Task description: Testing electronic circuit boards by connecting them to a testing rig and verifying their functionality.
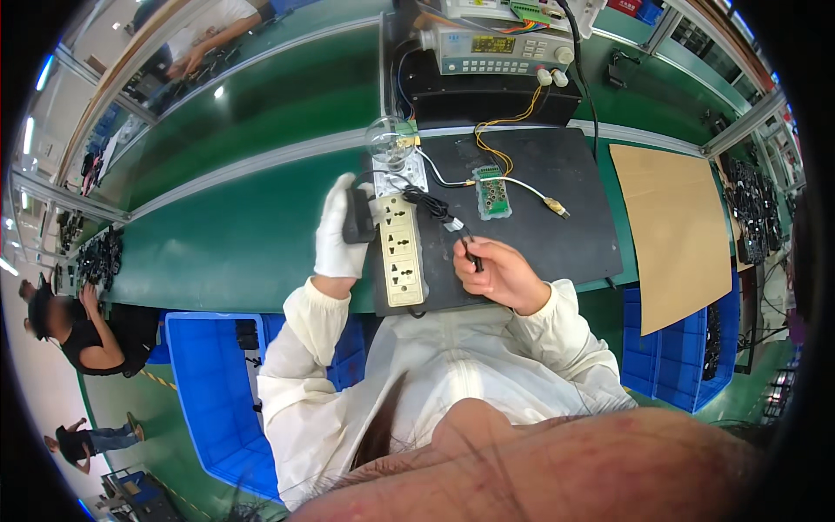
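Fingers (470, 252) of bare right hand (500, 277) pinch black cable plug end (472, 258), held just above black mat (557, 174). Gloved left hand (339, 230) clenched around black power adapter (357, 216), pressed at left side of beige power strip (400, 252). Cable (432, 205) runs from adapter across strip to right hand. Clear bulb (389, 139) stands at strip's far end; small green circuit board (492, 195) lies near, on mat. Judgement: keep adapter steady with left hand, hold plug tip straight, leave cable slack, avoid snagging yellow wires (504, 122) beside board.
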Available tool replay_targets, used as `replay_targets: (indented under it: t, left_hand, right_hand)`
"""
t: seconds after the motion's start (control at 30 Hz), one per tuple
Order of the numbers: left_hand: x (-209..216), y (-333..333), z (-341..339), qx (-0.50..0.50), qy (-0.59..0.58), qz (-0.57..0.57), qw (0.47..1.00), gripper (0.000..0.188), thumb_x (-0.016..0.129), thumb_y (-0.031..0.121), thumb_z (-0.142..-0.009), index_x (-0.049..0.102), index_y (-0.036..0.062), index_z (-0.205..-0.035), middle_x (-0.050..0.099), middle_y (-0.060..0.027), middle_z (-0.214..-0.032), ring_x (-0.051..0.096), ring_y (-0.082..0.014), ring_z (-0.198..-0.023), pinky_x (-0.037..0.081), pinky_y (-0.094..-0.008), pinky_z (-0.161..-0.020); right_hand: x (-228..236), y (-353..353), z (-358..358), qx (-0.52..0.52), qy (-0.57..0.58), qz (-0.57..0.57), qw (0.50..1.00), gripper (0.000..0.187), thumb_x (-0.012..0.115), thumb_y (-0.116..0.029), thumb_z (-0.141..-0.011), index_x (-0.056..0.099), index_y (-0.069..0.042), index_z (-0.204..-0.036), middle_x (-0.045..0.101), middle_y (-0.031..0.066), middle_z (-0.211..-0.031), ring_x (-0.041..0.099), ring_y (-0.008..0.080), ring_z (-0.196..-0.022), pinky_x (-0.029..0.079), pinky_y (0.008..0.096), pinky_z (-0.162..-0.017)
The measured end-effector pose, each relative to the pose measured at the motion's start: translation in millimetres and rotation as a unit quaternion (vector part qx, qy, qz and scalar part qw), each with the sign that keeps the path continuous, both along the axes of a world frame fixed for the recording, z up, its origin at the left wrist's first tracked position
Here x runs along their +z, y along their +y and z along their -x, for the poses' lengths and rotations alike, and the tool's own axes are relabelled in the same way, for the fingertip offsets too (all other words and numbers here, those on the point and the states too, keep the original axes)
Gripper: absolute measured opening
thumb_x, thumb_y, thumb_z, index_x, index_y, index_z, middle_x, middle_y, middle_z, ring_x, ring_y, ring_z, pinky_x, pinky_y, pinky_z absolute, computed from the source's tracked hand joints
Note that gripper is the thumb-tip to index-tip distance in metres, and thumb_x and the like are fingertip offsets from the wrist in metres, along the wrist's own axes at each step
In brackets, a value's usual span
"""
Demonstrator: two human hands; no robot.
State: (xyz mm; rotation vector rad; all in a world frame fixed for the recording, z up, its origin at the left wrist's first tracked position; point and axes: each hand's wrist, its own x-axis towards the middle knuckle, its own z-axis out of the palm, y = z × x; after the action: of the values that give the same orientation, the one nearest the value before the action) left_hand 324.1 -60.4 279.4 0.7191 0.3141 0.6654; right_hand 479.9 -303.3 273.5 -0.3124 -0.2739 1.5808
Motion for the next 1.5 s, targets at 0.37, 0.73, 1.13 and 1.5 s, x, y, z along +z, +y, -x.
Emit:
replay_targets:
  t: [0.37,0.73,1.13,1.5]
  left_hand:
    - [-23.3,25.0,-29.0,-0.021,0.142,-0.187,0.972,0.029,0.053,0.03,-0.11,0.061,0.0064,-0.126,0.067,-0.0069,-0.117,0.066,-0.0146,-0.093,0.054,-0.0282,-0.084]
    - [-24.5,17.7,-50.7,-0.02,0.25,-0.416,0.874,0.027,0.053,0.029,-0.109,0.063,0.0062,-0.121,0.068,-0.0061,-0.106,0.064,-0.0134,-0.093,0.051,-0.0287,-0.086]
    - [-29.7,25.7,-37.4,-0.051,0.163,-0.281,0.944,0.032,0.045,0.03,-0.111,0.061,0.0045,-0.122,0.068,-0.008,-0.108,0.064,-0.0156,-0.099,0.051,-0.0302,-0.091]
    - [-33.1,23.0,-34.3,-0.037,0.199,-0.32,0.926,0.038,0.039,0.035,-0.113,0.059,0.0045,-0.125,0.068,-0.0102,-0.11,0.065,-0.0158,-0.1,0.052,-0.0304,-0.092]
  right_hand:
    - [25.1,1.5,-37.1,-0.216,-0.675,-0.007,0.705,0.016,0.065,-0.014,-0.103,0.067,0.001,-0.107,0.067,0.0023,-0.097,0.06,0.0099,-0.085,0.049,0.0264,-0.079]
    - [-13.9,29.7,-108.7,-0.305,-0.729,0.146,0.595,0.016,0.069,-0.008,-0.098,0.074,0.001,-0.111,0.068,0.0064,-0.099,0.064,0.0142,-0.091,0.05,0.0268,-0.081]
    - [-10.9,36.9,-97.8,-0.349,-0.8,0.109,0.475,0.017,0.074,-0.006,-0.093,0.074,0.002,-0.107,0.07,0.0133,-0.1,0.066,0.0276,-0.093,0.052,0.0341,-0.085]
    - [-12.3,35.6,-99.0,-0.316,-0.823,0.111,0.458,0.016,0.075,-0.007,-0.091,0.073,0.002,-0.103,0.068,0.013,-0.097,0.065,0.0296,-0.091,0.051,0.0344,-0.083]
